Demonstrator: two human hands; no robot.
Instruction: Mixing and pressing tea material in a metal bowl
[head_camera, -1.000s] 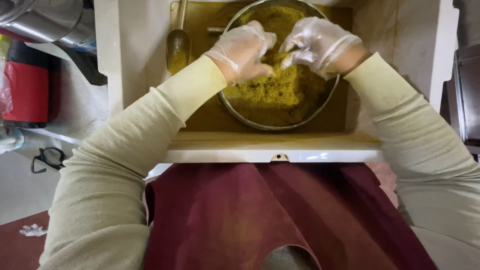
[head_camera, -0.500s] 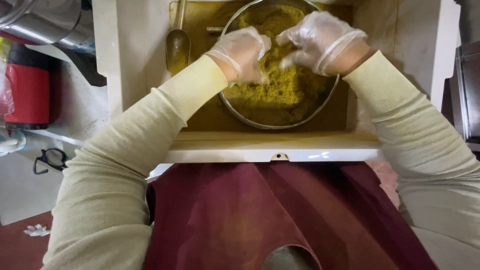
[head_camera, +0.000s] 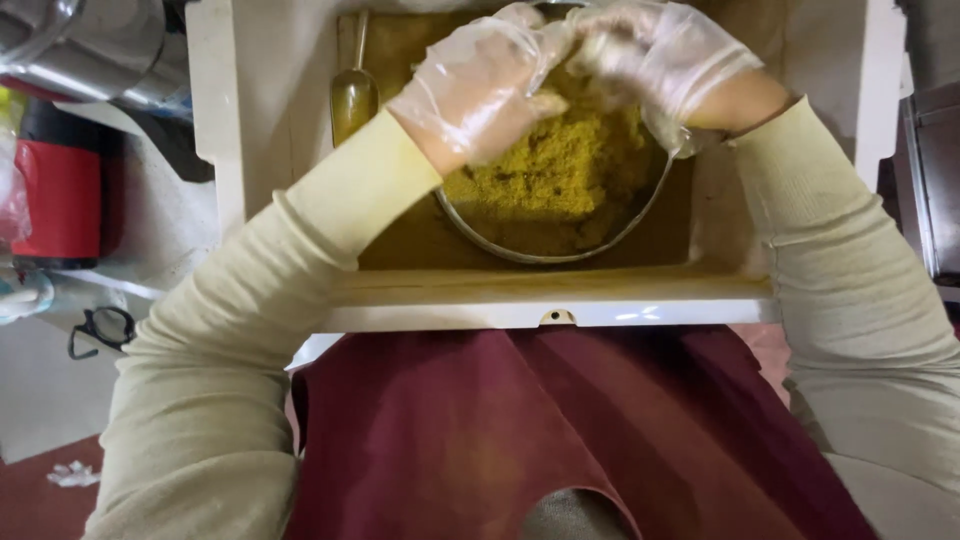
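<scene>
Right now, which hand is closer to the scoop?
Left. The left hand hovers over the bowl's left side, just right of the scoop. The right hand is farther right, over the bowl's far side.

We see a cream counter (head_camera: 250, 150) with a white front edge, a pale floor (head_camera: 40, 390) turning dark red at the corner, and soft indoor light.

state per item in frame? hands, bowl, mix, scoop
left hand: gloved, fingers curled over the mix
right hand: gloved, closed around a clump, touching left hand
round metal bowl: upright in the box, holds the mix
yellow crumbly mix: heaped, loose
metal scoop: lying beside bowl, untouched
</scene>
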